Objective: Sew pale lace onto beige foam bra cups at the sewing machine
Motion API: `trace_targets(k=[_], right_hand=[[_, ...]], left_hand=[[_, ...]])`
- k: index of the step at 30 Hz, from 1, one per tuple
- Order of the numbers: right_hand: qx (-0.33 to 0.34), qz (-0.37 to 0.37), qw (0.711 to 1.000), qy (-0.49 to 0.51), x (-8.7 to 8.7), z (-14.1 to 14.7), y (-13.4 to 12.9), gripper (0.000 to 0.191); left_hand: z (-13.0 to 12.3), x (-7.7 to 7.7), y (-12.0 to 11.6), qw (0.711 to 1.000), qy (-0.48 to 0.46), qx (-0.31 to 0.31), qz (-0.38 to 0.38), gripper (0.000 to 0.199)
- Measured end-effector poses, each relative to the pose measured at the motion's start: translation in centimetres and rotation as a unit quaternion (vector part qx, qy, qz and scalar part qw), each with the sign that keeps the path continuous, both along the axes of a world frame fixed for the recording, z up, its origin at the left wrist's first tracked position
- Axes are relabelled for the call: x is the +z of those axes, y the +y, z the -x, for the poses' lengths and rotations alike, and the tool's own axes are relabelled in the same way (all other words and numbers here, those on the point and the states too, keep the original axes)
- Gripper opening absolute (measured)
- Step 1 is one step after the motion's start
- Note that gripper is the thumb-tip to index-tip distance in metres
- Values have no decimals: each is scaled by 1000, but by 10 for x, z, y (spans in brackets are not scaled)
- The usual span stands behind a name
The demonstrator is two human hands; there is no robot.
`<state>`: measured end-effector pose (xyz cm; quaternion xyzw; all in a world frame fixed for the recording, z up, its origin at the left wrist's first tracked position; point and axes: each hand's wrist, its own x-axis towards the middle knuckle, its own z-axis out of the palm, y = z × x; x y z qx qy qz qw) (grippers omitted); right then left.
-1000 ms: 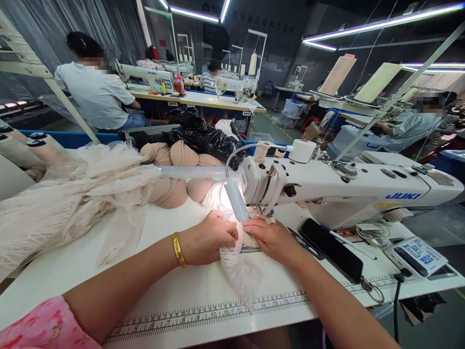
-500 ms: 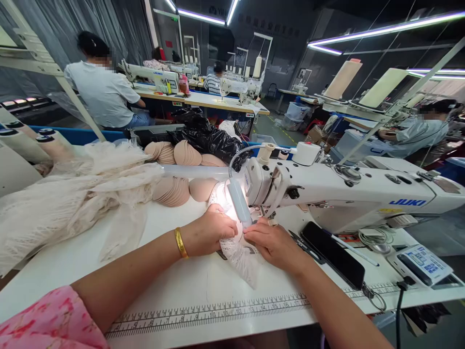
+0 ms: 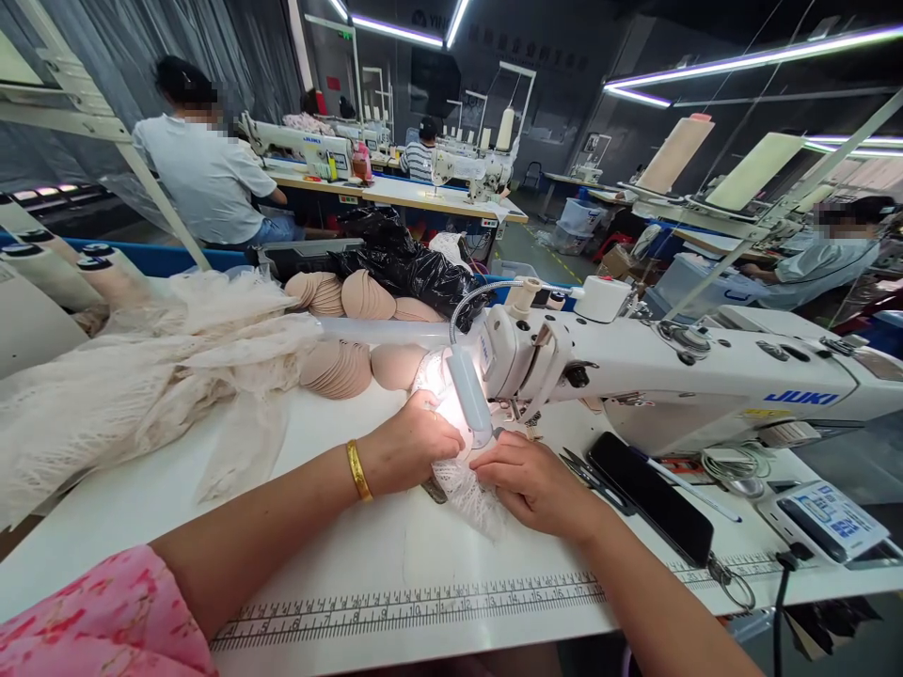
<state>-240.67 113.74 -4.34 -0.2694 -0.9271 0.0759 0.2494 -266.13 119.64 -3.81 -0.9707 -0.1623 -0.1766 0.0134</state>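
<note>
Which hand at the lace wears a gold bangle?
The left hand, nearer the stacked beige pads, wears the bangle; the right hand has none.

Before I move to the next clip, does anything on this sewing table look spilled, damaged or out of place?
Nothing stands out. The pale fabric at left is loosely heaped and the lace at the right hand rumpled, but I see no damage or spill; the phone lies flat.

Noted from where I stand: "JUKI" in blue on the near sewing machine (image 3: 677,353) and on one across the aisle (image 3: 293,143); ruler scale (image 3: 423,611) on the table edge, 13, 14, 15 legible; "YIN" begins the wall lettering (image 3: 441,20), remainder too dim.
</note>
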Motion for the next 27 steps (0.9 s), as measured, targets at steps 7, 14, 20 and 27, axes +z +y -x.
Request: trace_targets(k=[7, 14, 20, 27], right_hand=[[-36, -4, 999, -5, -3, -3, 1, 29], [-102, 8, 995, -9, -6, -6, 0, 33], [-178, 0, 984, -30, -9, -10, 1, 29], [-208, 19, 978, 2, -10, -9, 7, 25]], left_hand=[[-2, -2, 3, 999, -6, -11, -45, 25], [-3, -2, 4, 995, -7, -20, -95, 29], [-8, -6, 1, 993, 20, 14, -117, 27], [-16, -13, -4, 986, 19, 61, -151, 29]])
